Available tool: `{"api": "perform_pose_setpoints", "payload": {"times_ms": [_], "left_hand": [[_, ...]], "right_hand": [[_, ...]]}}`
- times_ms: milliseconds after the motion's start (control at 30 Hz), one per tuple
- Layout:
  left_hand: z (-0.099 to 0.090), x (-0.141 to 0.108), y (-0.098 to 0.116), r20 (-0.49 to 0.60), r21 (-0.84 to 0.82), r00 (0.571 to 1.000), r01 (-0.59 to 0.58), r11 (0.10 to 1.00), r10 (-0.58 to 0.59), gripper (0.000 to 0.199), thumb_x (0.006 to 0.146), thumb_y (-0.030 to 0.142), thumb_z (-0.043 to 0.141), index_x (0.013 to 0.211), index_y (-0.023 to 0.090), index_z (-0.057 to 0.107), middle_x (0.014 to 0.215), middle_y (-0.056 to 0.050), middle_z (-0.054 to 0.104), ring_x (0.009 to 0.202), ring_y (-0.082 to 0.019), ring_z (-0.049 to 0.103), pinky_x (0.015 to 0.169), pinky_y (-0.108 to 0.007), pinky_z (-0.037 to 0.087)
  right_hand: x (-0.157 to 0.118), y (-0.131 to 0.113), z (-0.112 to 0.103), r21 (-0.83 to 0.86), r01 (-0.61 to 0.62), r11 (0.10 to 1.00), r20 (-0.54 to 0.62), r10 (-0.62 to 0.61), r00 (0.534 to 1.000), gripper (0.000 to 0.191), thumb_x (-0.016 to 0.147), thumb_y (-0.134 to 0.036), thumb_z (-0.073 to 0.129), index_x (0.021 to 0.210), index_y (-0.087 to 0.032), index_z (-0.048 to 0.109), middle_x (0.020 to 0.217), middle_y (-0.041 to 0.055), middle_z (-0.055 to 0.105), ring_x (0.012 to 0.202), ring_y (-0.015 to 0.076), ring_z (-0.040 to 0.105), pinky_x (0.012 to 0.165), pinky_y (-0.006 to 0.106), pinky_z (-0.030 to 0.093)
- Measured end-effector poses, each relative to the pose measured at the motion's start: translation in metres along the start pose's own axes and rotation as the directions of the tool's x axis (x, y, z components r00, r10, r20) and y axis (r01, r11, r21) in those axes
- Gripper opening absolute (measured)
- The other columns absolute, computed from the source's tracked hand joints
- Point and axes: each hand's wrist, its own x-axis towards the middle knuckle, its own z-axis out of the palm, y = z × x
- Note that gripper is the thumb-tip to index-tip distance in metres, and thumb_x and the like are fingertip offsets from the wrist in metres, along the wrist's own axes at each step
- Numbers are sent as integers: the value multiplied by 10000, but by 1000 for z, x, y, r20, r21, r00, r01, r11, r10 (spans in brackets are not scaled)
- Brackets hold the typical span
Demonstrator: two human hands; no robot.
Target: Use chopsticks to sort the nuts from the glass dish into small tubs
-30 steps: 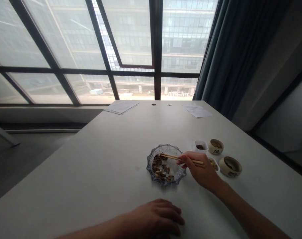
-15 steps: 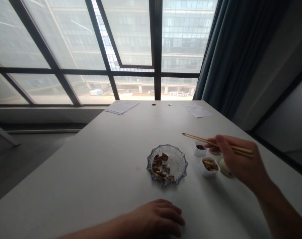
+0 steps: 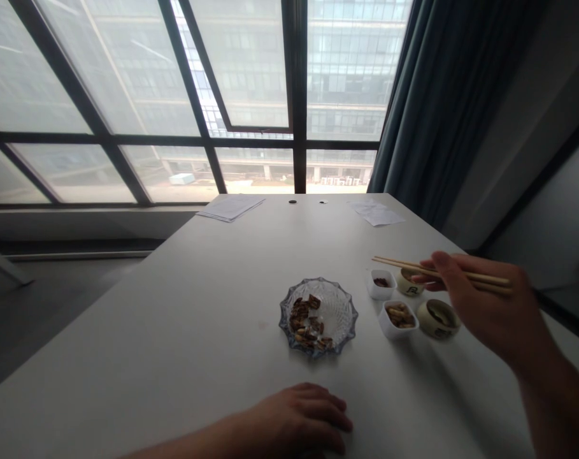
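My right hand (image 3: pixel 485 306) grips a pair of wooden chopsticks (image 3: pixel 397 262), their tips pointing left above the small containers. Under them stand a white plastic cup (image 3: pixel 381 293) of dark bits and a cream cup (image 3: pixel 410 289) with a dark character. Nearer me are another white cup (image 3: pixel 397 331), holding tan pieces, and a second cream cup (image 3: pixel 437 326), its contents unclear. A scalloped clear glass dish (image 3: pixel 340 310) at the centre holds brown, shell-like pieces (image 3: pixel 304 319), mostly on its left side. My left hand (image 3: pixel 301 414) lies palm down on the table, fingers loosely spread.
The white table (image 3: pixel 184 319) reaches to the window (image 3: pixel 255 64). Paper sheets lie at its far left (image 3: pixel 232 208) and far right (image 3: pixel 376 212). Two round holes are near the far edge. A dark blue curtain (image 3: pixel 423 115) hangs on the right.
My right hand has moved right with the chopsticks, uncovering more of the two cream cups. My left hand stays on the table. The view has shifted slightly.
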Motion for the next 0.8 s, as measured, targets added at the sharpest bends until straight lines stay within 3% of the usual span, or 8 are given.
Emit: {"api": "perform_pose_setpoints", "payload": {"times_ms": [133, 233, 367, 533, 800], "left_hand": [[2, 0, -2, 0, 6, 1000, -9, 1000, 9, 235, 1035, 249, 581, 1255, 225, 662, 1347, -86, 720, 1374, -236, 605, 1214, -356, 440], [3, 0, -3, -13, 7, 1000, -19, 1000, 19, 218, 1034, 256, 587, 1234, 220, 666, 1336, -79, 725, 1359, -230, 616, 1209, -345, 444], [2, 1, -2, -15, 13, 1000, -18, 1000, 18, 212, 1037, 254, 584, 1229, 219, 670, 1338, -77, 725, 1361, -228, 615, 1203, -338, 448], [2, 1, -2, -26, 12, 999, -23, 1000, 23, 201, 1051, 239, 560, 1214, 208, 673, 1328, -80, 731, 1355, -225, 621, 1201, -334, 445], [5, 0, -5, -37, 12, 999, -30, 999, 30, 191, 1046, 238, 574, 1200, 204, 681, 1340, -75, 727, 1355, -219, 621, 1201, -323, 444]], "right_hand": [[-8, -1, 11, 128, 19, 992, 187, -43, 981, 424, 952, -589, 682, 934, -199, 848, 866, 102, 829, 724, 263, 798, 576, 316, 645], [-10, 0, 21, 182, -15, 983, 371, -54, 927, 435, 973, -585, 651, 927, -199, 846, 882, 110, 824, 728, 256, 785, 577, 310, 634], [-11, -1, 38, 159, -22, 987, 520, -65, 852, 439, 1004, -553, 621, 880, -189, 833, 840, 91, 811, 717, 222, 760, 622, 295, 613], [-16, 10, 64, 225, -43, 973, 586, -100, 804, 447, 1029, -532, 590, 877, -178, 816, 854, 83, 806, 801, 226, 765, 712, 309, 611], [-25, 31, 90, 247, -70, 966, 578, -89, 811, 495, 1017, -579, 585, 904, -160, 822, 878, 105, 812, 820, 252, 770, 736, 351, 624]]}}
